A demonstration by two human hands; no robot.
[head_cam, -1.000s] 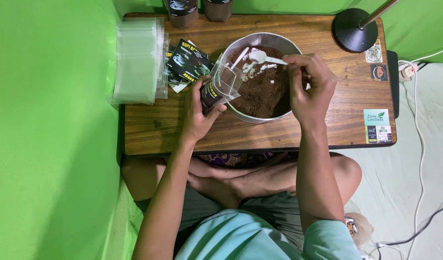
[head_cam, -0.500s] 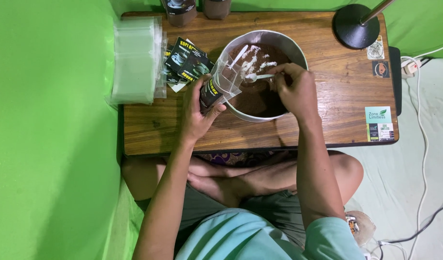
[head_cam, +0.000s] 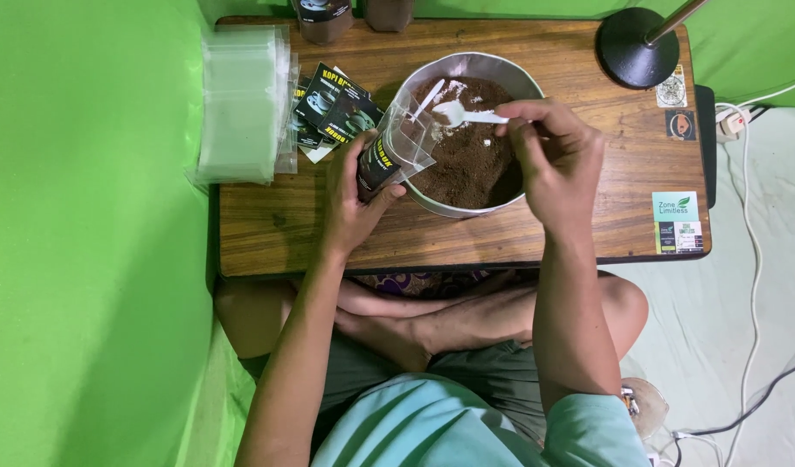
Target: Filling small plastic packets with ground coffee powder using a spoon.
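My left hand [head_cam: 356,197] grips a small clear pouch [head_cam: 395,149] with a black label, tilted with its open mouth over the rim of a round metal bowl [head_cam: 453,207]. The bowl holds dark brown powder [head_cam: 466,160]. My right hand [head_cam: 555,160] pinches the handle of a white plastic spoon [head_cam: 460,113], whose bowl end hovers above the powder near the pouch's mouth. Both hands are over a low wooden table [head_cam: 276,229].
A stack of clear plastic bags [head_cam: 240,104] lies at the table's left end, with several black labelled sachets [head_cam: 328,108] beside it. Two dark jars [head_cam: 324,17] stand at the far edge. A black lamp base [head_cam: 635,45] sits far right. Cables [head_cam: 752,242] run across the floor on the right.
My right hand dipped the spoon into the powder, then lifted it and swung it left toward the pouch's mouth. My left hand kept the pouch tilted at the bowl's rim.
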